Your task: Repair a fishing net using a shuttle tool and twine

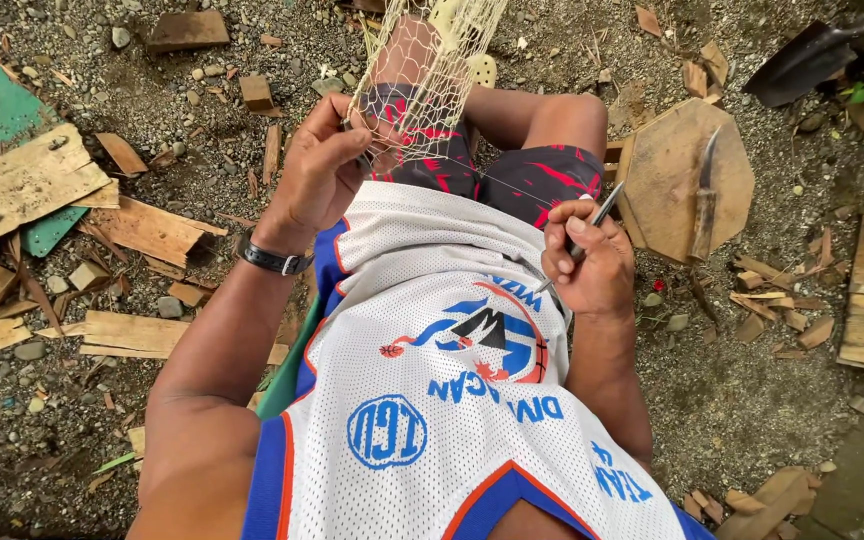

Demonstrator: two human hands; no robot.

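left hand (320, 170) fingers pinched shut on pale mesh net (430, 75) over the knee, right hand (589, 262) curled closed around thin netting needle (592, 228), twine running between

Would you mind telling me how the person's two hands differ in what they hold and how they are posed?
The left hand is raised in front of the knees, its fingers pinching the pale net; the right hand sits lower, by the hip, gripping a thin dark tool like a pen. The left wrist bears a black watch; the right wrist is bare. Both hands are bare and closed on something, and a fine thread seems to run between them.
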